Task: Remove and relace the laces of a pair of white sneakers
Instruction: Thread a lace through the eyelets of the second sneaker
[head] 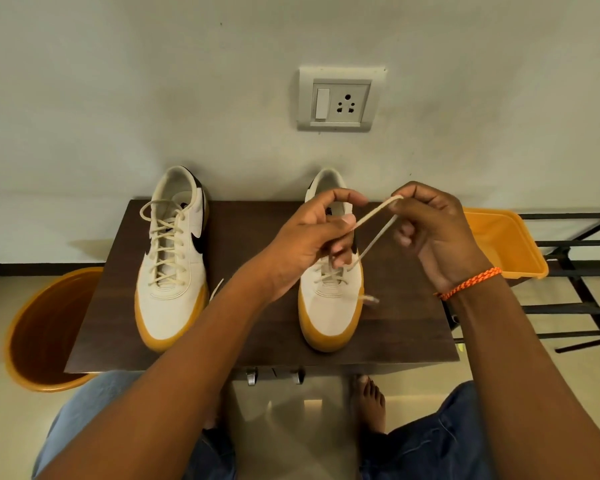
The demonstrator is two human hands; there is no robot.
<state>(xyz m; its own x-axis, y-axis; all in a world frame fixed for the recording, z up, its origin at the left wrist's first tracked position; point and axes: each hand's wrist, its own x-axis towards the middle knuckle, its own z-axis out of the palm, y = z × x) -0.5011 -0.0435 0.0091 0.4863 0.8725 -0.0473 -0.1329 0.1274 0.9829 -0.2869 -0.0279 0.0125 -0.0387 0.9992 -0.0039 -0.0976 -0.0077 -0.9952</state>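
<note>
1. one dark wooden table (257, 327) stands against the wall, beneath both hands and under everything gripped.
2. two orange tubs: a round bucket (45, 327) far out to the left of the grip and lower, and a rectangular bin (499, 240) just beyond the right hand.
3. two white sneakers with gum soles sit on the table, toes toward the person: the left sneaker (174, 258), well to the left of the grip, is fully laced; the right sneaker (329, 306) lies directly under the hands, laced only at its lowest eyelets.
4. two hands: the left hand (312, 244) has thumb and fingers curled, pinching one lace (374, 233); the right hand (437, 233) pinches the same lace at its raised bend.
5. that lace runs taut between the two pinches, then slants down to the right sneaker's eyelets.
6. one orange bracelet (471, 282) circles the right wrist, just behind the grip.
7. one lace tip (369, 299) pokes out below the grip, beside the right sneaker.
</note>
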